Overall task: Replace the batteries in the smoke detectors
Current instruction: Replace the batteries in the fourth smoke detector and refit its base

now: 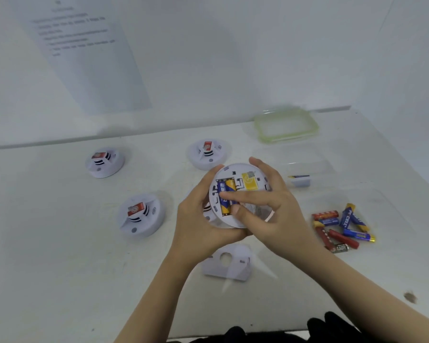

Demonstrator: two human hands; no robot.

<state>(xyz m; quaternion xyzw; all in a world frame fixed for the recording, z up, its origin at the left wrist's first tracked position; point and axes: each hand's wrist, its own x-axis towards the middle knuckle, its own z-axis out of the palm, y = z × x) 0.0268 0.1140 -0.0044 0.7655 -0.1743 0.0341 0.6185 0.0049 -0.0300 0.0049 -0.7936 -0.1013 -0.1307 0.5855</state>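
I hold a round white smoke detector [248,177] above the table, its open back facing me. Blue and yellow batteries [227,188] sit side by side in its compartment, next to a yellow label. My left hand [198,219] cups the detector's left and lower rim. My right hand [265,206] grips the right rim, and its index finger lies across the batteries. The detector's white back cover [229,264] lies on the table just below my hands. A pile of loose red and blue batteries [342,226] lies to the right.
Three other white smoke detectors rest face up on the white table: far left [104,162], near left [140,214], and behind my hands [207,153]. A clear container with a blue battery [300,180] and a green-rimmed lid [286,126] sit at back right. A printed sheet [84,53] hangs on the wall.
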